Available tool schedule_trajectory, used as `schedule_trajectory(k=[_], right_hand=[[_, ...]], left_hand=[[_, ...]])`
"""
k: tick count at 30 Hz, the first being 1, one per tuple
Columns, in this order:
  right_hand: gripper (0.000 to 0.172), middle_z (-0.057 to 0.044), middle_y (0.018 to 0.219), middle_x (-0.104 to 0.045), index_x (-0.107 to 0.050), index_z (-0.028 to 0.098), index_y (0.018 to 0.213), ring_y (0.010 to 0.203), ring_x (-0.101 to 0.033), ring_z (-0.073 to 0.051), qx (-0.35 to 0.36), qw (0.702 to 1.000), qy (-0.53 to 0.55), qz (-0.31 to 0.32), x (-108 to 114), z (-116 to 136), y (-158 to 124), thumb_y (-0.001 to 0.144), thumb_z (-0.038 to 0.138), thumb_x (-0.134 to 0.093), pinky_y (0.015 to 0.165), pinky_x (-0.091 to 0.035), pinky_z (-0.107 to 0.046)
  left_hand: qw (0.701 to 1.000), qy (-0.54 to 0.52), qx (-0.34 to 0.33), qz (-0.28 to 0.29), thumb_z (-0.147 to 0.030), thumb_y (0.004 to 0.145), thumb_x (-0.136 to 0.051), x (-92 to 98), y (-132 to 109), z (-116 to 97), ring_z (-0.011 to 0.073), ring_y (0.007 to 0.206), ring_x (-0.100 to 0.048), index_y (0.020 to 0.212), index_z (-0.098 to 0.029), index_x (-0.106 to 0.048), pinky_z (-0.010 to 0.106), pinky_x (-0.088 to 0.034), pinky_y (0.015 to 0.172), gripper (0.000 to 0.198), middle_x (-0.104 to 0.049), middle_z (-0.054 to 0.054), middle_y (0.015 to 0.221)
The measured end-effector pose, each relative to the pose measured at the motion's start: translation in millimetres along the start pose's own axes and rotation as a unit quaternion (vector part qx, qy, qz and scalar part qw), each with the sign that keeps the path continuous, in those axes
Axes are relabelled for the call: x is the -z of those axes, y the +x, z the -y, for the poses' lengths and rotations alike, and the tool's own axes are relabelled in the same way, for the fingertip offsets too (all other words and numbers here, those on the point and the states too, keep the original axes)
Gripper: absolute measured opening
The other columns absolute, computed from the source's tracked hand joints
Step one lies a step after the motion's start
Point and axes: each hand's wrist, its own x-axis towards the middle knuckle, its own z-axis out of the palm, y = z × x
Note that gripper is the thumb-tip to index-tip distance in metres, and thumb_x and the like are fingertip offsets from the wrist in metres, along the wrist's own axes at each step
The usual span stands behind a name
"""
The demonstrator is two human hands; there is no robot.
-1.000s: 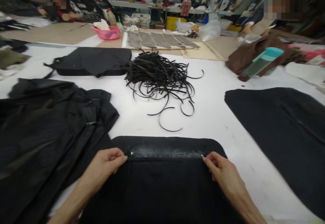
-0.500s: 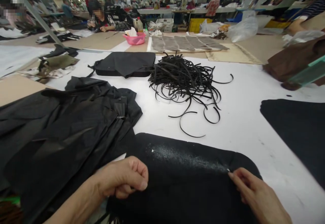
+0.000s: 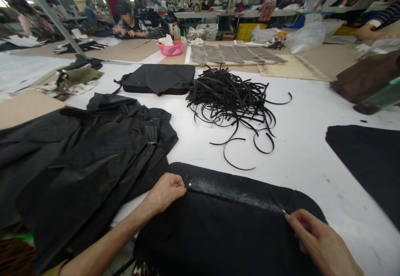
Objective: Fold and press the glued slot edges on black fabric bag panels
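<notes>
A black fabric panel (image 3: 218, 234) with rounded far corners lies on the white table (image 3: 300, 151) in front of me. A chalk-dusted band runs along its far edge, under a thin black strip (image 3: 234, 197) stretched across it. My left hand (image 3: 165, 190) is closed in a fist at the strip's left end, pinching it. At the right end my right hand (image 3: 315, 236) pinches the strip between thumb and fingers, beside a small white chalk mark.
A heap of black garments (image 3: 81, 155) lies to the left. A tangle of black strips (image 3: 231, 96) sits beyond the panel, with a flat black bag (image 3: 156, 78) behind it. Another black panel (image 3: 368, 163) lies at the right. Other people work at far tables.
My view has swung left. My left hand let go of the strip's end, drew back, then returned to it and closed there. My right hand kept its pinch.
</notes>
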Motion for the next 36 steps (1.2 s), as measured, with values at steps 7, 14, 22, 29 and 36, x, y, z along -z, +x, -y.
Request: schedule_trajectory(k=[7,14,22,29,36], right_hand=[[0.035,0.000,0.046,-0.053,-0.051,0.024,0.061,0.048,-0.053,-0.018,0.010,1.000,0.023,-0.016,3,5,-2,0.072,0.056,-0.044,0.047,-0.036,-0.026],[0.038,0.000,0.049,-0.054,-0.050,0.024,0.062,0.051,-0.054,-0.019,0.004,1.000,0.015,0.001,3,1,0,0.076,0.058,-0.039,0.049,-0.037,-0.026],[0.038,0.001,0.049,-0.053,-0.050,0.024,0.066,0.052,-0.054,-0.017,-0.007,1.000,0.002,0.003,1,-1,0,0.079,0.058,-0.038,0.052,-0.037,-0.026],[0.035,0.003,0.046,-0.051,-0.046,0.024,0.062,0.048,-0.052,-0.016,-0.004,0.999,0.032,-0.013,1,5,-2,0.078,0.055,-0.041,0.049,-0.035,-0.025],[0.035,0.004,0.045,-0.050,-0.047,0.023,0.062,0.047,-0.051,-0.015,0.010,0.998,0.058,-0.023,1,7,-4,0.079,0.053,-0.041,0.048,-0.034,-0.025]], left_hand=[[0.999,0.044,0.010,0.024,-0.025,0.056,-0.052,8.3,7,2,0.0070,0.039,-0.027,0.052,-0.017,-0.050,0.022,-0.016,0.040,0.009,-0.034,-0.007,0.040],[0.995,0.098,0.011,-0.014,-0.021,0.054,-0.051,3.0,13,-1,0.0085,0.041,-0.033,0.051,-0.017,-0.052,0.022,-0.020,0.040,0.006,-0.038,-0.006,0.041],[0.986,0.164,0.015,-0.039,-0.019,0.053,-0.050,3.4,10,-12,0.0103,0.045,-0.041,0.051,-0.017,-0.053,0.022,-0.025,0.041,0.004,-0.044,-0.004,0.044],[0.975,0.218,0.002,-0.050,-0.019,0.057,-0.049,1.4,7,-16,0.0112,0.048,-0.042,0.051,-0.018,-0.050,0.022,-0.026,0.044,0.007,-0.043,-0.005,0.046],[0.945,0.312,-0.024,-0.101,-0.022,0.069,-0.053,-2.5,-3,-19,0.0152,0.057,-0.050,0.060,-0.020,-0.047,0.025,-0.026,0.051,0.011,-0.048,-0.004,0.053]])
